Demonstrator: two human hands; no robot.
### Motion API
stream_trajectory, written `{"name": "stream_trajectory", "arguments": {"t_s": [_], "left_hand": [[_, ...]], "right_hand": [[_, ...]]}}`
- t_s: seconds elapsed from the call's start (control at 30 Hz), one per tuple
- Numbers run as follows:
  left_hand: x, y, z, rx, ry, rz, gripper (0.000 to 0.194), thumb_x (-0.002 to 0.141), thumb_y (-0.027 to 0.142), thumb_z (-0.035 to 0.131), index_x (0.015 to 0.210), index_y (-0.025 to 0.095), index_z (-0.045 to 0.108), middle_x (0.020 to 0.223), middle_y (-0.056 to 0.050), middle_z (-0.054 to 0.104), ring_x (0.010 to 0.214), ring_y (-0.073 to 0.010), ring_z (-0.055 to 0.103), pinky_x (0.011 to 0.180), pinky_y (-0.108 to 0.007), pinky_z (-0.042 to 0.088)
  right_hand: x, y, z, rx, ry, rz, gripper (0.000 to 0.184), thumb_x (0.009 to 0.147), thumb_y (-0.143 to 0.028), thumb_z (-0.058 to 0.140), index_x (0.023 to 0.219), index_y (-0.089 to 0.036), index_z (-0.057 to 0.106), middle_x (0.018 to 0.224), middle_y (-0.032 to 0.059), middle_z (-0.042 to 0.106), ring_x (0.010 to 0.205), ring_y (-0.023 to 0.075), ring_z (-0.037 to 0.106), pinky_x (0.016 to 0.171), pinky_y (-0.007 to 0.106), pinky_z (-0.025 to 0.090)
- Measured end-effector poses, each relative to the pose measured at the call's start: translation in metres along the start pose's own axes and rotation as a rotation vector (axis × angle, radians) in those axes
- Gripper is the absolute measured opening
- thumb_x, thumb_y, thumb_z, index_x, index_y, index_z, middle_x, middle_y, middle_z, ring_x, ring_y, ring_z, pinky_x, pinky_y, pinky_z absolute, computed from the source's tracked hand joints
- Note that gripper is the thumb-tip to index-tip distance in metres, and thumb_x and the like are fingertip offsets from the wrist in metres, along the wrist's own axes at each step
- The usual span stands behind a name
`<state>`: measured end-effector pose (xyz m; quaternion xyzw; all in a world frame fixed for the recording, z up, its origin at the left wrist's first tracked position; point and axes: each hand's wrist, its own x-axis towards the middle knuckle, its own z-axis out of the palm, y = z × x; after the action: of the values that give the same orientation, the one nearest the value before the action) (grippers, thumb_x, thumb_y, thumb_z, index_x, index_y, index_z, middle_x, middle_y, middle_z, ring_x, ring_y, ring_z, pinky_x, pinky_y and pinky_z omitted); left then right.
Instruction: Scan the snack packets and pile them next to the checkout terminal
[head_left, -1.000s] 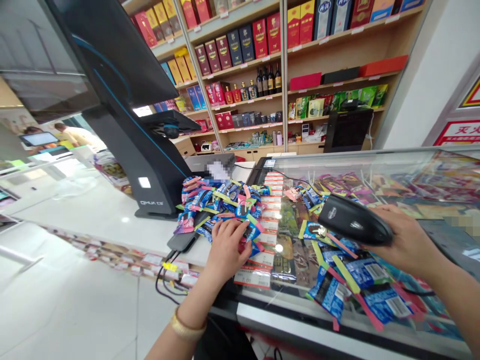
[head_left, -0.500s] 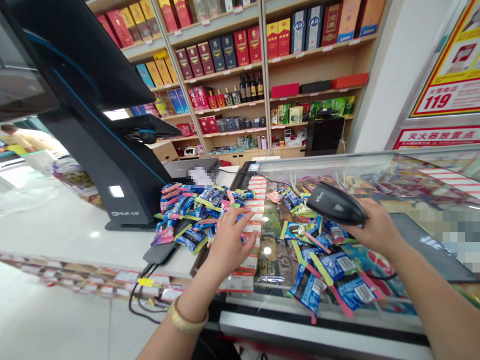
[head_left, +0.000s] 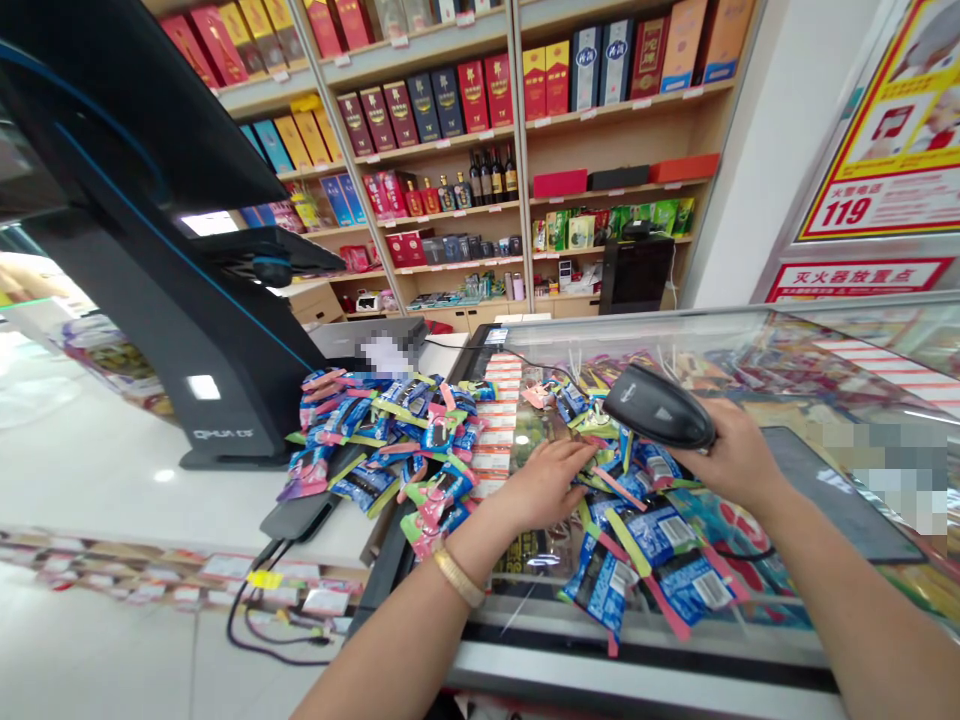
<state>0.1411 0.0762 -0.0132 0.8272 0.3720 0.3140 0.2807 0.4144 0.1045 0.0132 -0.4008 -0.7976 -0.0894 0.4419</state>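
Observation:
My right hand (head_left: 739, 455) is wrapped round a black handheld barcode scanner (head_left: 656, 408), held above the glass counter with its head pointing left. My left hand (head_left: 546, 485) reaches across to the left edge of the right-hand group of blue snack packets (head_left: 664, 530). Its fingers are stretched out over those packets, thumb apart, and they partly cover one. Pink and green edges and white barcodes show on several of the packets. A larger heap of similar packets (head_left: 390, 415) lies to the left, beyond my left forearm, partly on a black phone-like device (head_left: 300, 517).
A black point-of-sale stand (head_left: 225, 410) rises at the left on the white counter (head_left: 135, 490). Price labels (head_left: 495, 420) line the glass display case (head_left: 525, 610). A dark flat tablet-like panel (head_left: 832, 495) lies at the right. Cables (head_left: 262, 640) hang in front; stocked shelves stand behind.
My left hand has left the left heap and moved right to the other packets. The view has turned right. My right hand still holds the scanner over the packets.

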Motion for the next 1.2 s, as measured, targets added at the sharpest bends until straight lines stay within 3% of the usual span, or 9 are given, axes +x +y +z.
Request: {"name": "stream_trajectory", "arguments": {"t_s": [0.27,0.37,0.47,0.53,0.63,0.8,0.9,1.0,1.2], "left_hand": [[-0.011,-0.003,-0.017,-0.053,0.084,-0.075,0.054,0.078,0.020,0.069,0.131,0.025,0.071,0.116,-0.012,0.072,0.108,-0.0298,0.066,0.107,-0.044,0.048],[-0.014,0.002,-0.029,-0.188,0.194,-0.163,0.044,0.079,0.025,0.073,0.124,0.026,0.075,0.115,-0.010,0.073,0.108,-0.0286,0.066,0.108,-0.043,0.048],[-0.012,0.006,-0.041,-0.534,0.392,-0.298,0.033,0.080,0.029,0.077,0.113,0.024,0.078,0.116,-0.008,0.076,0.116,-0.0287,0.065,0.109,-0.042,0.048],[-0.010,0.006,-0.047,-0.854,0.498,-0.399,0.025,0.083,0.032,0.075,0.104,0.019,0.078,0.108,-0.009,0.078,0.111,-0.0291,0.069,0.101,-0.042,0.054],[-0.007,0.006,-0.053,-1.201,0.571,-0.501,0.019,0.089,0.030,0.067,0.093,0.013,0.074,0.096,-0.013,0.078,0.099,-0.0290,0.074,0.089,-0.043,0.060],[-0.006,0.006,-0.056,-1.386,0.548,-0.539,0.028,0.097,0.028,0.054,0.108,0.010,0.073,0.105,-0.017,0.078,0.104,-0.0299,0.074,0.092,-0.048,0.060],[-0.006,0.008,-0.053,-1.455,0.486,-0.536,0.035,0.101,0.029,0.046,0.115,0.010,0.072,0.112,-0.017,0.077,0.106,-0.0293,0.074,0.095,-0.050,0.059],[-0.004,0.012,-0.050,-1.497,0.439,-0.564,0.042,0.106,0.034,0.038,0.109,0.010,0.072,0.110,-0.017,0.078,0.101,-0.0272,0.076,0.094,-0.051,0.060],[-0.002,0.014,-0.044,-1.486,0.394,-0.590,0.040,0.107,0.035,0.040,0.116,0.010,0.069,0.112,-0.017,0.077,0.099,-0.0266,0.076,0.094,-0.049,0.061]], "right_hand": [[-0.003,0.003,0.003,-0.020,-0.021,0.022,0.025,0.077,-0.035,0.065,0.098,-0.023,0.072,0.087,0.0074,0.078,0.076,0.0274,0.072,0.071,0.038,0.056],[-0.003,0.002,0.001,-0.001,-0.035,0.021,0.016,0.081,-0.035,0.065,0.091,-0.024,0.070,0.083,0.0070,0.076,0.074,0.0270,0.070,0.069,0.038,0.055],[-0.005,0.002,-0.003,0.016,-0.015,-0.013,0.014,0.084,-0.038,0.065,0.091,-0.025,0.068,0.082,0.0066,0.075,0.074,0.0279,0.069,0.067,0.039,0.054],[-0.007,0.003,-0.004,0.029,-0.013,-0.035,0.017,0.086,-0.040,0.064,0.095,-0.026,0.069,0.083,0.0062,0.075,0.074,0.0284,0.069,0.067,0.040,0.053],[-0.010,0.002,-0.004,0.064,-0.040,-0.072,0.024,0.088,-0.039,0.063,0.107,-0.026,0.069,0.086,0.0064,0.075,0.076,0.0286,0.068,0.069,0.042,0.054],[-0.008,-0.007,-0.002,0.113,-0.132,-0.138,0.034,0.086,-0.036,0.062,0.117,-0.025,0.069,0.091,0.0078,0.077,0.075,0.0279,0.068,0.071,0.043,0.054],[-0.005,-0.015,-0.003,0.092,-0.177,-0.118,0.030,0.084,-0.033,0.064,0.111,-0.022,0.071,0.089,0.0074,0.077,0.074,0.0255,0.067,0.070,0.040,0.052],[-0.001,-0.020,-0.004,0.081,-0.210,-0.080,0.025,0.082,-0.034,0.065,0.102,-0.021,0.074,0.088,0.0078,0.078,0.074,0.0240,0.067,0.069,0.036,0.051],[0.002,-0.025,-0.005,0.100,-0.187,-0.099,0.028,0.083,-0.045,0.067,0.099,-0.023,0.074,0.082,0.0052,0.076,0.070,0.0218,0.066,0.069,0.034,0.048]]}}
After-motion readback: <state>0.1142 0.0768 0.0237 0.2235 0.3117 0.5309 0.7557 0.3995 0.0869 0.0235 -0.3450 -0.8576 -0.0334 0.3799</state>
